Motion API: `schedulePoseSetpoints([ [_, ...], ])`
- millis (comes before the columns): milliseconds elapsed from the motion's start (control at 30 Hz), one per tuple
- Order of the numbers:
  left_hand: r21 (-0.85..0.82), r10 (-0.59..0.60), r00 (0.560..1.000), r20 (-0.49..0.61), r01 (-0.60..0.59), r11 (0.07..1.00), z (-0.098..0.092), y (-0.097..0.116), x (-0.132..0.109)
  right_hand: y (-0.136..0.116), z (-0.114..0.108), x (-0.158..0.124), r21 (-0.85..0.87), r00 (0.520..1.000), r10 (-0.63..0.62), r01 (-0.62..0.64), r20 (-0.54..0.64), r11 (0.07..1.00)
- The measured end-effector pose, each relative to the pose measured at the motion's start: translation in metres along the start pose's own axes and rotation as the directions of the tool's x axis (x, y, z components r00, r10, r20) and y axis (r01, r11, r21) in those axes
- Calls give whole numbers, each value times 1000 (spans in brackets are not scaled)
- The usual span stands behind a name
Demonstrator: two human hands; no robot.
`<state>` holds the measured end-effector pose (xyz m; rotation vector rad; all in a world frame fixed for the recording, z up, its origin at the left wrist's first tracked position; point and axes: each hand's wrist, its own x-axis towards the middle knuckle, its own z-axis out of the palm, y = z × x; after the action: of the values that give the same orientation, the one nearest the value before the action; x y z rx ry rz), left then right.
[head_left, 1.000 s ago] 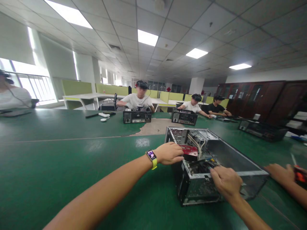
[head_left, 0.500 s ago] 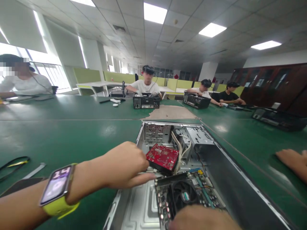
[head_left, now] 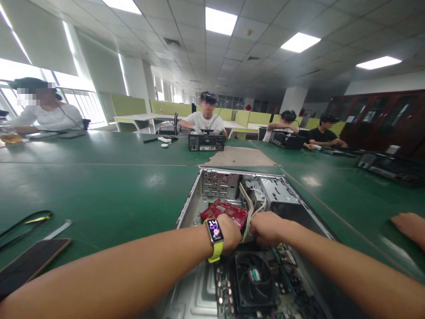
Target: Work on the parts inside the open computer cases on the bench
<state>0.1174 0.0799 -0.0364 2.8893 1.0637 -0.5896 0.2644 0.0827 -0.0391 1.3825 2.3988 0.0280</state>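
Since the red card (head_left: 226, 209) past the fan (head_left: 255, 275) looks stiff but breakable, I'd hold its edges, though I can't tell what my curled left hand (head_left: 229, 233) and right hand (head_left: 267, 227) grip.

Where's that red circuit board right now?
In the head view, the red circuit board is near the middle, inside the computer case, left of the white cables and partly behind the left hand.

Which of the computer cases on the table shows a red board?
The nearest case, lying open in the foreground: only it shows a red board; the others sit farther off.
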Motion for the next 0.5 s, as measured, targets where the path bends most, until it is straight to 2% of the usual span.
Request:
schedulePoseSetpoints([
  [100,104,-36,976,214,14,994,-16,5,-5,1,-1,0,10,1000,24,-24,4,1000],
  [267,131,-39,970,240,8,991,-20,4,-2,3,-9,-4,40,999,51,-52,16,998],
  [333,116,-4,977,214,-21,993,-24,-2,-5,3,-23,-20,61,998,58,-58,-3,996],
  [400,89,26,992,124,-37,995,-35,-7,-17,-2,-39,-48,109,998,46,-41,-50,993],
  [467,65,39,999,-5,-39,997,-47,-7,-43,-13,-45,-86,163,985,2,27,-174,986],
  [500,50,42,997,-69,-38,998,-51,-4,-59,-21,-42,-105,159,962,-37,82,-271,984],
])
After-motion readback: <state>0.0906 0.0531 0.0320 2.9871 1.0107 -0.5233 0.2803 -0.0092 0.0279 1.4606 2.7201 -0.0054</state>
